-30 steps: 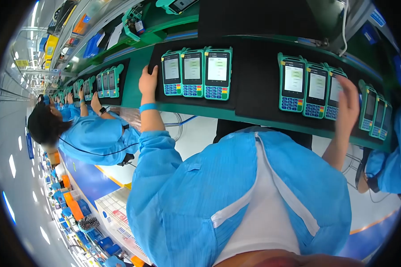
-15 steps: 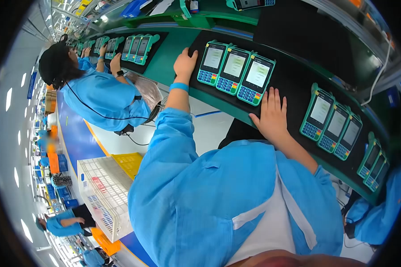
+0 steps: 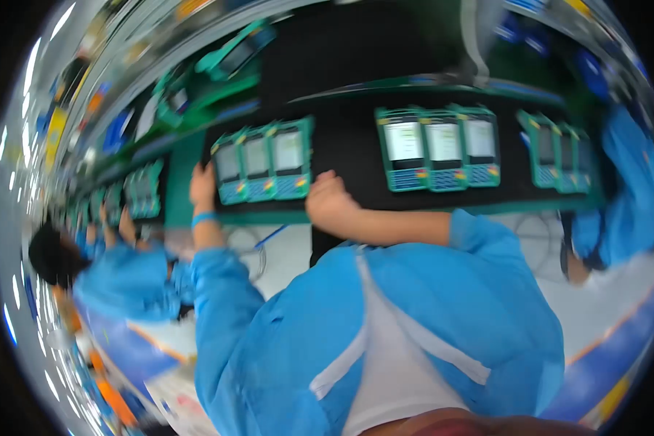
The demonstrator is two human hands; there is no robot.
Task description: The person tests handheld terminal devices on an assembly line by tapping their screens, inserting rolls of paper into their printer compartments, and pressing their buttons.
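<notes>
Three green-framed payment terminals [image 3: 258, 161] with lit screens stand side by side on a black mat. My left hand [image 3: 203, 185] rests at the left side of this group, by the mat's edge, its fingers blurred. Close to the right side of the same group is my right hand [image 3: 329, 201], its fingers curled together at the bench's front edge; what they hold, if anything, is hidden. Farther right, a second group of three lit terminals [image 3: 443, 150] lies on the mat, with neither hand on it.
A third group of terminals [image 3: 558, 154] is at the right, near a person in a blue sleeve [image 3: 628, 189]. At the left, a co-worker [image 3: 123, 280] sits by more terminals [image 3: 142, 190]. Another device [image 3: 238, 52] lies on the green shelf behind.
The view has turned, and everything is blurred. My right hand, spread flat beside the left group half a second ago, is now curled. My left hand remains at that group's left side.
</notes>
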